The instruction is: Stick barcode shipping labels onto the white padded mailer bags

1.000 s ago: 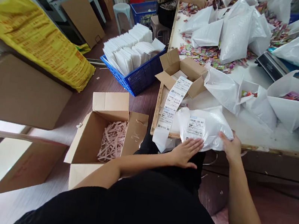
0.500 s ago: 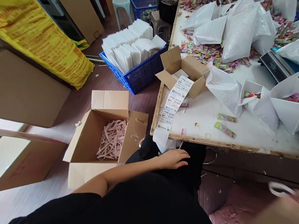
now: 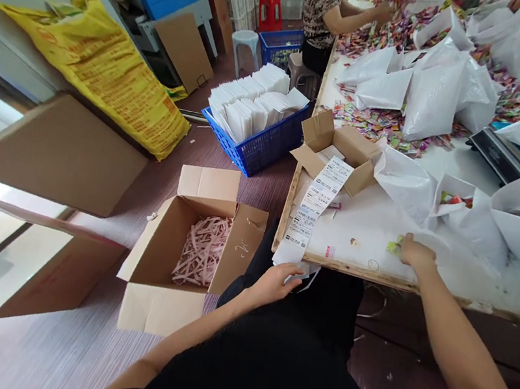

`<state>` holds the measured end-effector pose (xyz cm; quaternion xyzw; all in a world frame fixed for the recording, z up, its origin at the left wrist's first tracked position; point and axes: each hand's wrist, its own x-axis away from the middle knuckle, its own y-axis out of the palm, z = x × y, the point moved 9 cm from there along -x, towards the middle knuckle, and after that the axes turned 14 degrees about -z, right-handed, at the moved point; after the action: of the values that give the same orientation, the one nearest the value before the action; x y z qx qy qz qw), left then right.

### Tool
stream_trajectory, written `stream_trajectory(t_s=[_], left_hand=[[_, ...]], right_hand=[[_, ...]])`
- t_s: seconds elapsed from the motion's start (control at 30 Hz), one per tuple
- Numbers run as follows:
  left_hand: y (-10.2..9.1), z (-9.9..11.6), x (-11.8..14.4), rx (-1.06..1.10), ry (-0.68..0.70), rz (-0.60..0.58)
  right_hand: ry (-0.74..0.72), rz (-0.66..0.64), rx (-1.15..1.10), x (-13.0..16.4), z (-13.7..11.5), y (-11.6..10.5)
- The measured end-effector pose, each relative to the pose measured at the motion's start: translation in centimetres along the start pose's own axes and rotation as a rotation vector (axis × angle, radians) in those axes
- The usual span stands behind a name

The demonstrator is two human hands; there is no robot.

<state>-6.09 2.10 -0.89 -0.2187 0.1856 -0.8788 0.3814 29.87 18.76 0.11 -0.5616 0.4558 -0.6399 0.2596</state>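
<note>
We find the packet point(image 3: 394, 246) jutting leftward from the right hand point(image 3: 419, 253) pinching it, but cannot tell whether the left hand point(image 3: 277, 283) grips.

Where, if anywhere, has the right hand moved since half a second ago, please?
Yes: judged against the table edge, the right hand has moved left and forward, from short of that edge to beyond it.
</note>
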Motion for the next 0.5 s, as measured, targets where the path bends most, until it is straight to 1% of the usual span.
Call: stream_trajectory(t_s=[0.07, 0.1, 0.13, 0.17, 0.2, 0.23, 0.27, 0.3, 0.33, 0.37, 0.4, 0.43, 0.47, 0.5], left_hand=[[0.3, -0.1, -0.1, 0.017, -0.009, -0.043], [0.6, 0.1, -0.3, 0.021, 0.002, -0.07], [0.8, 0.5, -0.6, 0.023, 0.019, -0.093], [1.0, 0.9, -0.9, 0.022, 0.036, -0.11], [1.1, 1.3, -1.2, 0.02, 0.052, -0.118], [1.2, 1.6, -1.5, 0.019, 0.064, -0.118], [1.3, 1.8, -1.7, 0.018, 0.073, -0.113], [1.4, 1.9, -1.8, 0.018, 0.08, -0.106], [1.5, 1.9, -1.9, 0.019, 0.083, -0.099], [1.7, 1.9, -2.0, 0.021, 0.084, -0.093], [1.9, 1.8, -2.0, 0.023, 0.082, -0.091], [2.0, 1.7, -2.0, 0.027, 0.077, -0.093], [2.2, 1.6, -2.0, 0.031, 0.07, -0.097], [2.3, 1.6, -2.0, 0.034, 0.064, -0.102]], right_hand=[[0.031, -0.085, 0.063, 0.8, 0.8, 1.4], [0.03, -0.121, 0.087, 1.1, 0.8, 1.5], [0.021, -0.157, 0.109, 1.2, 0.6, 1.2], [0.016, -0.171, 0.125, 1.2, 0.4, 0.2], [0.022, -0.139, 0.126, 1.0, 0.3, -1.8], [0.034, -0.058, 0.107, 0.7, 0.1, -4.7], [0.066, 0.079, 0.068, 0.6, 0.1, -8.3], [0.1, 0.29, -0.019, 1.0, 0.1, -12.5], [0.112, 0.466, -0.109, 1.4, -0.1, -16.1], [0.139, 0.574, -0.194, 1.8, -0.6, -18.6], [0.132, 0.608, -0.251, 1.7, -1.7, -20.0], [0.11, 0.568, -0.282, 1.2, -3.4, -20.4], [0.082, 0.482, -0.294, 0.4, -5.5, -19.8], [0.042, 0.374, -0.291, -0.5, -7.8, -18.6]])
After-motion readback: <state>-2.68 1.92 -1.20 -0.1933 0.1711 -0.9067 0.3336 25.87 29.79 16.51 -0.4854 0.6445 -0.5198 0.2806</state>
